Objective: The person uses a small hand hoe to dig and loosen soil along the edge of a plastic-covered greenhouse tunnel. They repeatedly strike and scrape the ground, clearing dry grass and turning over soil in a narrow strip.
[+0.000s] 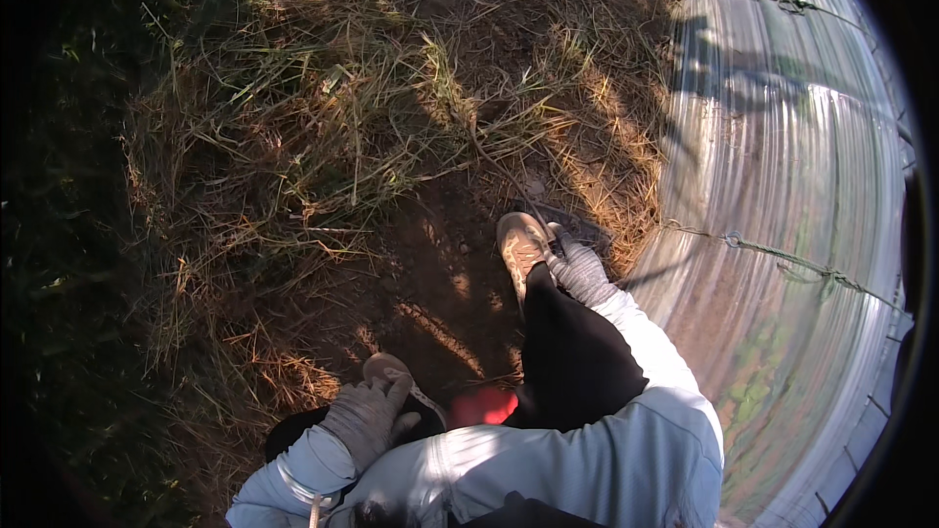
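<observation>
My right hand (578, 264), in a grey knit glove, is closed around the near end of a thin dark rod or handle (506, 174), just beside my right shoe (522, 246). The rod slants up and left to a clump of dry grass (447, 88); its far end is hidden or blends into the stalks. My left hand (367, 414), gloved alike, lies over my left knee near the left shoe (386, 367), its fingers loosely spread and nothing seen in them.
Cut grass and straw (308, 125) cover the soil ahead and left. On the right stands a clear plastic film wall (763, 183) with a green rope (799, 262) across it and plants behind. A red object (483, 406) lies between my legs. Dark greenery (66, 235) borders the far left.
</observation>
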{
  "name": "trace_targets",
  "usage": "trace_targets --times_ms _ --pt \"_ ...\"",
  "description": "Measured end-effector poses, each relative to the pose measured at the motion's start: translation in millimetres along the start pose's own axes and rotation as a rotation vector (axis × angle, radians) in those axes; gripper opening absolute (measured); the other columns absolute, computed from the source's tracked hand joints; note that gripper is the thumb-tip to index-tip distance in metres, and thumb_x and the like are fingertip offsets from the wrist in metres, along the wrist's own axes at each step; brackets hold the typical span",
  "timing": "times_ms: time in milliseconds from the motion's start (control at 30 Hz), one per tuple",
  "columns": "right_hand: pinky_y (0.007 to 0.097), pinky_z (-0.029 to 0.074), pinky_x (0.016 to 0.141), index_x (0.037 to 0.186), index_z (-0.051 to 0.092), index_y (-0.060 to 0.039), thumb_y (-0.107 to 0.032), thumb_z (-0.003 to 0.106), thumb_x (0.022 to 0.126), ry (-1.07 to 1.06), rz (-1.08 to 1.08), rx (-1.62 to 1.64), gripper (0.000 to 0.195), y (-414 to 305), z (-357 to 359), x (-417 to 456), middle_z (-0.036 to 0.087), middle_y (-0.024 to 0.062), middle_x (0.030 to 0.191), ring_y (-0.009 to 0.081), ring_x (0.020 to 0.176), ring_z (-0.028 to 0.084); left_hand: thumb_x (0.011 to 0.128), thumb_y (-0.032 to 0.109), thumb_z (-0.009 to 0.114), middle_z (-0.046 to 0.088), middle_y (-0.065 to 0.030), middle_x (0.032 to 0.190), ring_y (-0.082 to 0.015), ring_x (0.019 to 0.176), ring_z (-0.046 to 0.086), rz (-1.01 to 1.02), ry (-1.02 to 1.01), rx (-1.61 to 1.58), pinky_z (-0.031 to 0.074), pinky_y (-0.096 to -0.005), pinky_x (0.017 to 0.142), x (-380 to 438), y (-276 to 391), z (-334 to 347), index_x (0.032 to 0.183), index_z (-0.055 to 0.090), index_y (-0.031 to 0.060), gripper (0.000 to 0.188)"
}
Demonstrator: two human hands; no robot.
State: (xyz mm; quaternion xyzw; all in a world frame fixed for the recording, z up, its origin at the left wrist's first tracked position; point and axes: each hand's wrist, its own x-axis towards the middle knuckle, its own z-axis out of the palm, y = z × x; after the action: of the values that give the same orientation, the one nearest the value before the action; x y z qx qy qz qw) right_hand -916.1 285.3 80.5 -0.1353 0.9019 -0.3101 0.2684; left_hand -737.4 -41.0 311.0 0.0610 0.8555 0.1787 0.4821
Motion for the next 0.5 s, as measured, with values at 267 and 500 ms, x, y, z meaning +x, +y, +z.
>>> trace_targets --times_ms 267,500 --pt "0.0424 0.048 0.081 0.131 0.046 -0.011 -0.033 0.049 0.089 -0.232 -0.405 -0.239 0.048 -71.0 -58.8 -7.1 0.061 0.0206 0.106 0.0363 0.093 0.06 0.089 0.045 0.047 0.057 -0.0227 0.111 -0.0381 0.093 0.059 0.025 0.009 0.017 0.046 -0.0467 0.08 7.7 2.8 2.6 0.13 0.037 0.0048 0.058" --pt "0.0304 0.047 0.081 0.133 0.046 -0.0116 -0.021 0.06 0.086 0.277 -0.068 0.31 0.049 41.4 -29.9 -0.8 0.065 0.0146 0.095 0.0241 0.083 0.064 0.09 0.046 0.047 0.057 -0.022 0.108 -0.0377 0.093 0.059 0.015 0.011 0.01 0.045 -0.0472 0.079 10.1 4.8 -4.8 0.127 0.038 0.0045 0.057"
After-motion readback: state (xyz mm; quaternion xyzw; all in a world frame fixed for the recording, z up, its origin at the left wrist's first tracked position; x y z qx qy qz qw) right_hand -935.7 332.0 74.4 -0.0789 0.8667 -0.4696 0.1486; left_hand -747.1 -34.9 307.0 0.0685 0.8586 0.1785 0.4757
